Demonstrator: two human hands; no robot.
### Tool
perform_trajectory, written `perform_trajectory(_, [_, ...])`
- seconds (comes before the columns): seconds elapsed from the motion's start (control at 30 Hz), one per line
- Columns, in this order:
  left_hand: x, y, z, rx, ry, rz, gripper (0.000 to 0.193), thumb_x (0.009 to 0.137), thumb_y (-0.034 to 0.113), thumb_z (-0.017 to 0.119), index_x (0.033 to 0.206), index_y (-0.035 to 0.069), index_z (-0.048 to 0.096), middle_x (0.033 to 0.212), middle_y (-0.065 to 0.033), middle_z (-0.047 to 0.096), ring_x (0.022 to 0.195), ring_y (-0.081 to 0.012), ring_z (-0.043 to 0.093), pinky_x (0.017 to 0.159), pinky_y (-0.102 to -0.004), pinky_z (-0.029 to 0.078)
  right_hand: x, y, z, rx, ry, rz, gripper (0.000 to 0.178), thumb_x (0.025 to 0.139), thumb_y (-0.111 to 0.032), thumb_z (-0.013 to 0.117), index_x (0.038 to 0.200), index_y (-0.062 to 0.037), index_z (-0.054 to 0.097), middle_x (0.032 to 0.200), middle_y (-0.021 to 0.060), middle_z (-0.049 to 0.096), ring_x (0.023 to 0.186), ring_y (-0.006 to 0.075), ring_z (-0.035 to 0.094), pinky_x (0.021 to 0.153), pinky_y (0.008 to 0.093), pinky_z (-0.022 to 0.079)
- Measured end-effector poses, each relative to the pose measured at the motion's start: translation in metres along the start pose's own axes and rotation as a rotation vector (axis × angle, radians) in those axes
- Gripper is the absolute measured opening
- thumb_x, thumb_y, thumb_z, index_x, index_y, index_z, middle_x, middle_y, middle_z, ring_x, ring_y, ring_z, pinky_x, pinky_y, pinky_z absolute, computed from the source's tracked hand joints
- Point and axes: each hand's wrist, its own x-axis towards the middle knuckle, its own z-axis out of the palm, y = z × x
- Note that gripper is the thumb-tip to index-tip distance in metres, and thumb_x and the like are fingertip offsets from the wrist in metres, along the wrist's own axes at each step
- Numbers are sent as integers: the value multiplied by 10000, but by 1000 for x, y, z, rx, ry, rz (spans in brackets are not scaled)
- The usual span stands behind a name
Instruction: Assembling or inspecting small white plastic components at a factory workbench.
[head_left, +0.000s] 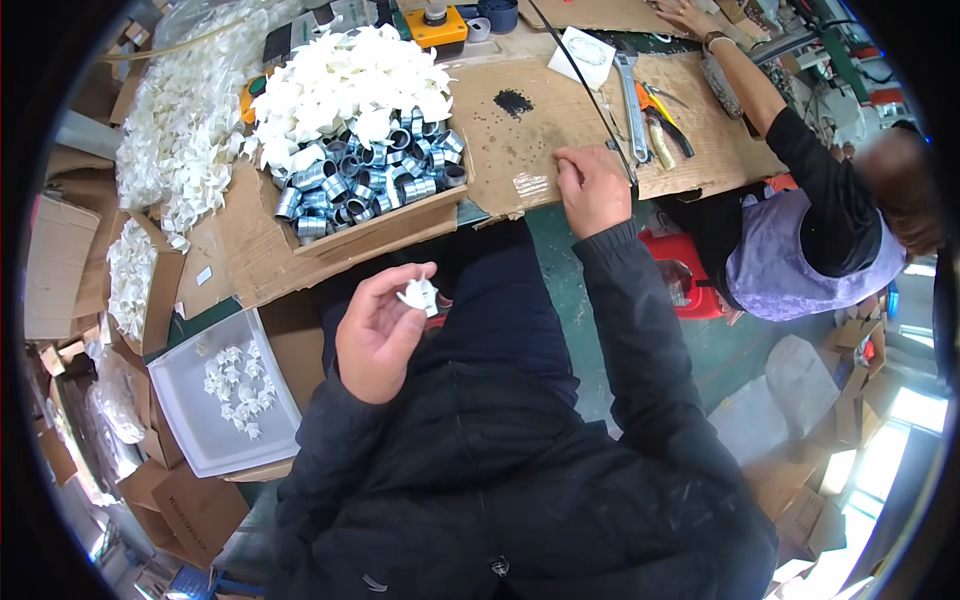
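My left hand (377, 335) is closed, pinching a small white plastic part (421, 295) between thumb and fingertips above my lap. At the table's front edge my right hand (595, 190) rests on the cardboard, its fingers curled in; whatever they may hold is hidden. A thin black rod (590, 88) slants down to that hand's right side. Beyond it lies a small heap of black bits (513, 102). To the left, a cardboard box holds silvery metal rings (350, 185) with a pile of similar white plastic parts (345, 85) heaped behind them.
A pale plastic tray (185, 395) with several white parts stands at the lower left. An adjustable wrench (630, 105) and orange-handled pliers (655, 105) lie on the table's right. Another person (815, 240) sits at the right, an arm stretched over the table. A large clear bag (185, 120) bulges with white parts.
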Motion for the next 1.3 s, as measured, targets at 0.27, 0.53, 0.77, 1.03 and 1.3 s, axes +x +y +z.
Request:
perform_trajectory(0.27, [38,-10,28,-64,-1,67,417,1029,-16,603,1433,-33,501,1453,-205,605,1249,-222,635,1116,-368,476,-10,-34,-37,1433,-208,854,241,1041,-107,649,1260,-7,665,936,25,653,744,116,584,627,261,469])
perform_trajectory(0.53, [41,-13,42,-245,38,35,443,1009,-14,688,1419,-18,521,1426,-201,620,1259,-205,631,1103,-341,493,-48,-106,-52,1674,-506,895,198,1066,-85,592,1224,5,671,968,45,650,765,122,603,637,259,498])
perform_trajectory(0.77, [36,-9,41,-240,59,39,439,991,-21,711,1397,-21,545,1399,-194,642,1222,-198,651,1079,-339,514,-59,-119,-40,1561,-582,873,198,1072,-115,615,1207,2,701,853,25,668,698,77,600,623,225,513])
perform_trajectory(1.03, [34,-12,35,-207,33,52,490,995,59,736,1431,-14,524,1439,-233,615,1308,-264,620,1132,-390,488,-62,-122,-36,1528,-563,829,201,1065,-103,629,1215,3,712,851,29,682,690,74,617,617,215,529])
perform_trajectory(1.3, [32,-13,36,-220,49,42,476,979,23,744,1410,-16,546,1412,-208,633,1261,-230,639,1091,-363,519,-66,-124,-36,1479,-543,772,190,1050,-68,637,1194,10,734,897,38,694,694,84,629,625,215,538])
